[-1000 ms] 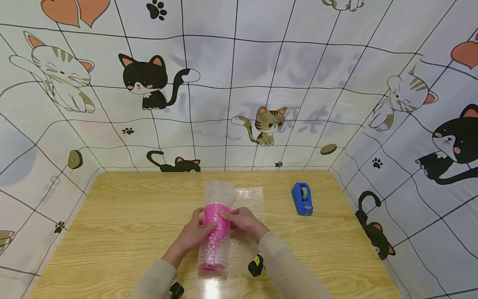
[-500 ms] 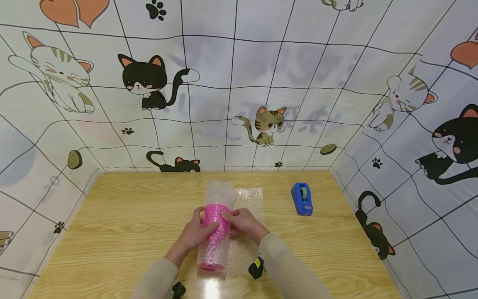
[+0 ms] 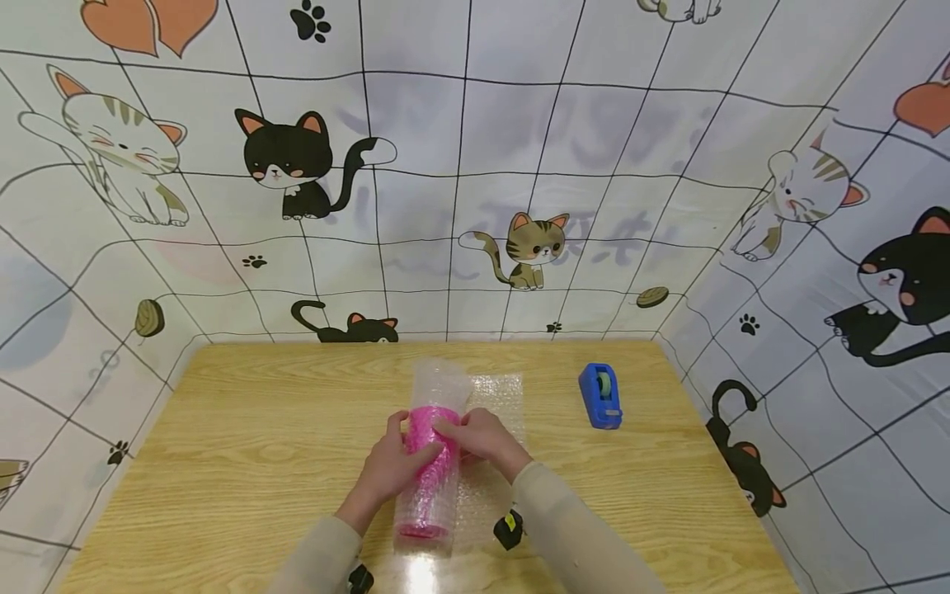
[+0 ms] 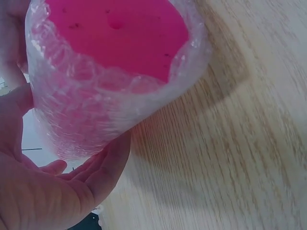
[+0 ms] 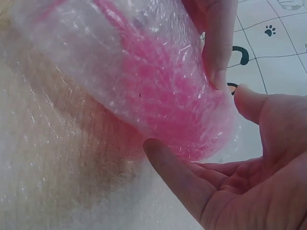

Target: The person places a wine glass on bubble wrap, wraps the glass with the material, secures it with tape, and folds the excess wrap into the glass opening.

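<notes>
A pink cylinder lies lengthwise on the table, rolled in clear bubble wrap that sticks out past its far end. From the left side my left hand grips the roll, thumb across the top and fingers around the side. My right hand holds it from the right near the far end, its thumb on top and other fingers low at the side. The left wrist view shows the cylinder's flat pink end with small dark marks. A flat stretch of bubble wrap sheet runs out to the right beneath my right wrist.
A blue tape dispenser with a roll of tape stands at the back right of the wooden table. Cat-print cloth walls enclose the table's back and sides. Black wrist devices hang under both sleeves.
The wrapped cylinder and my left hand have shifted very slightly to the right. My right hand stays nearly in place, still holding the roll.
</notes>
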{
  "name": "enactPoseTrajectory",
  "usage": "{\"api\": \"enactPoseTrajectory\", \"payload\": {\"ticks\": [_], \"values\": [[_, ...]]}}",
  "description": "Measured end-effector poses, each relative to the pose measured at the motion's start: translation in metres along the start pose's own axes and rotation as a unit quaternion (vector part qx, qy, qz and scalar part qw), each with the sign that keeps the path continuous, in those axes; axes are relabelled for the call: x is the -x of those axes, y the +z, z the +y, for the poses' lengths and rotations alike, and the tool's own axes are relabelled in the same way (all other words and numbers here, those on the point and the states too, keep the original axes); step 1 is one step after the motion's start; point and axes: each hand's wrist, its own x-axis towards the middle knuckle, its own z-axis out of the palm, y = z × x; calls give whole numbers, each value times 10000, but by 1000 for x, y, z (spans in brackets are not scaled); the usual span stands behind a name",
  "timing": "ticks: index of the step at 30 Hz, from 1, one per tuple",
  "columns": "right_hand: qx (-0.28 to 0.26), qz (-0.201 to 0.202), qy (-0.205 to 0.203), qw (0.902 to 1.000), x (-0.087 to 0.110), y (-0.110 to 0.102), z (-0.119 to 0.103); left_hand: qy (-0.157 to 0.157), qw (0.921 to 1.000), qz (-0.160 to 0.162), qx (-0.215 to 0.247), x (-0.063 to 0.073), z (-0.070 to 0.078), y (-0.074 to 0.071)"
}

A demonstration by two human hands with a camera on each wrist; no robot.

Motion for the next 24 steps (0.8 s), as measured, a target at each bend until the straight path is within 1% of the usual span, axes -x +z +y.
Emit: {"api": "enactPoseTrajectory", "payload": {"ticks": [7,11,15,19,24], "values": [[18,75,-5,10000,-3,4,1,180,9998,83,-44,0,0,3],[65,153,2,9999,-5,5,4,228,9997,72,34,-2,-2,5],[118,205,77,9997,-7,5,6,204,9997,38,116,-2,-4,6],[-123,107,147,9998,-7,7,9,314,9994,1,147,-3,-6,5],[-664,-107,122,9977,-7,9,12,460,9987,-164,122,-5,-7,1]]}}
